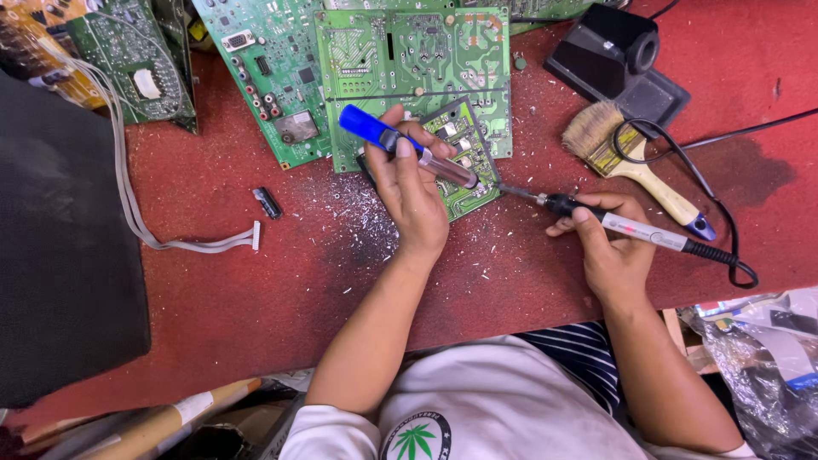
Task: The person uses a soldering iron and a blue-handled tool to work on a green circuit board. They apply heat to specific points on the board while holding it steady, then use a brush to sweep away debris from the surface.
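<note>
My left hand (413,192) grips a desoldering pump (400,145) with a blue plunger and a metal barrel, its tip down on a small green circuit board (464,162). My right hand (609,243) holds a soldering iron (596,217) like a pen, black grip forward. Its thin metal tip points left and meets the small board's right edge, close to the pump's tip. Both tools come together at nearly the same spot on the board.
Larger green circuit boards (409,60) lie behind on the red mat (256,281). A wooden brush (630,158), a black iron stand (618,60) and the iron's cable (716,192) sit right. A grey ribbon cable (162,243), a small black part (267,203) and a dark panel (60,255) lie left.
</note>
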